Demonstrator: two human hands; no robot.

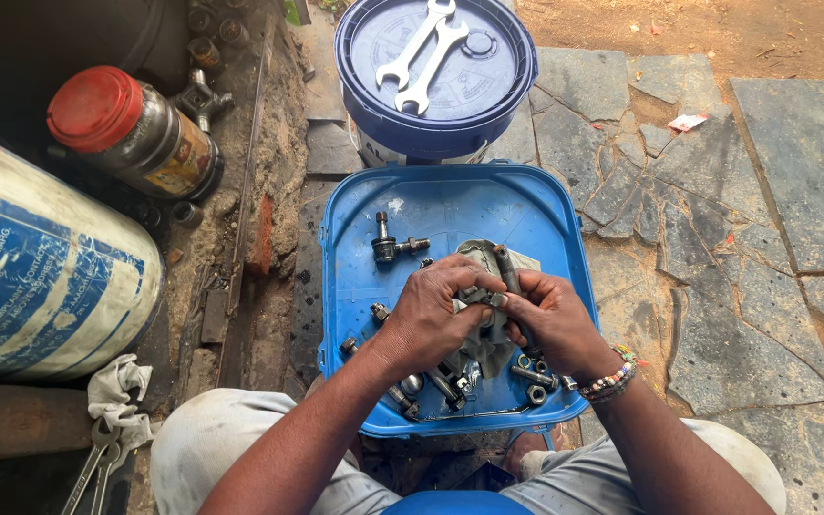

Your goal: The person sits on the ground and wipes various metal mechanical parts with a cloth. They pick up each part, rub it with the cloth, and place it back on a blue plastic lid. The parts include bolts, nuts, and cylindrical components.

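Note:
My left hand and my right hand meet over a blue square tray. Together they hold a dirty grey rag wrapped around a dark metal part whose rod end sticks up between my fingers. My left fingers curl over the rag and part. My right fingers pinch the part from the right side. On the tray lie a metal joint piece at the upper left and several bolts and nuts along the near edge, partly hidden by my hands.
A round blue bucket lid carries two spanners. A red-capped jar lies at the left, above a blue-and-white drum. A white rag and tools lie at bottom left. Stone paving covers the right.

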